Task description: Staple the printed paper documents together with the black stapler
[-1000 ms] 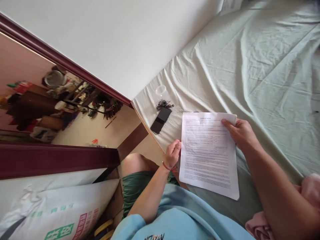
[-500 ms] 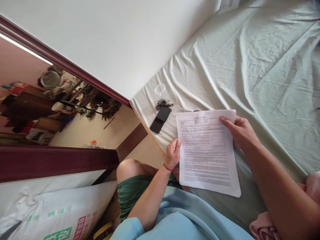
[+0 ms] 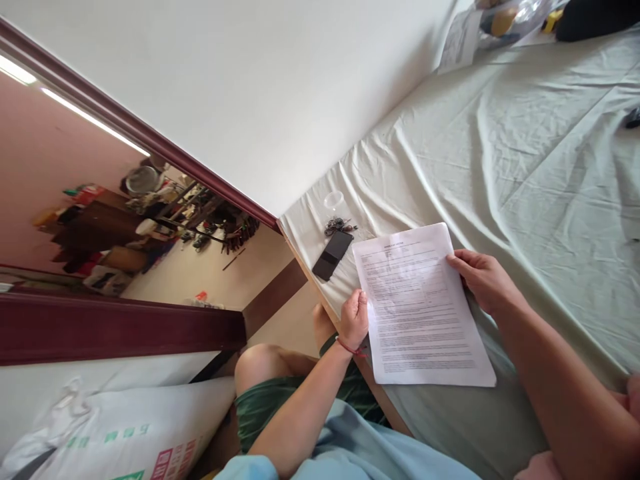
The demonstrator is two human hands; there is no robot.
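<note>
Nearest, a light blue shirt and green shorts, with one bare knee short of the bed's near corner.

Just past these, a printed sheet of paper, the landmark for these notes. It sits low over the pale green bedsheet at the bed's near corner, and is held from both sides. Whether its underside touches the sheet cannot be told.

Left hand: closed on the paper's left edge about midway along, fingers curled and thumb on the printed face. A red cord circles the wrist.

Right hand: on the paper's right edge, nearer the top corner, fingers loosely bent with the tips on the printed face; the thumb is hidden, so the pinch cannot be confirmed.

Long axis of the paper runs away from the body and leans left at the far end, heading at the far end. The left hand is nearer the body, the right hand farther along the sheet.

Beyond the paper's top left corner, just beside it, a dark phone lies flat. Past the phone, a bunch of keys, then a small clear cup.

Well beyond the paper, at the far end of the bed, clutter too small to name.
</note>
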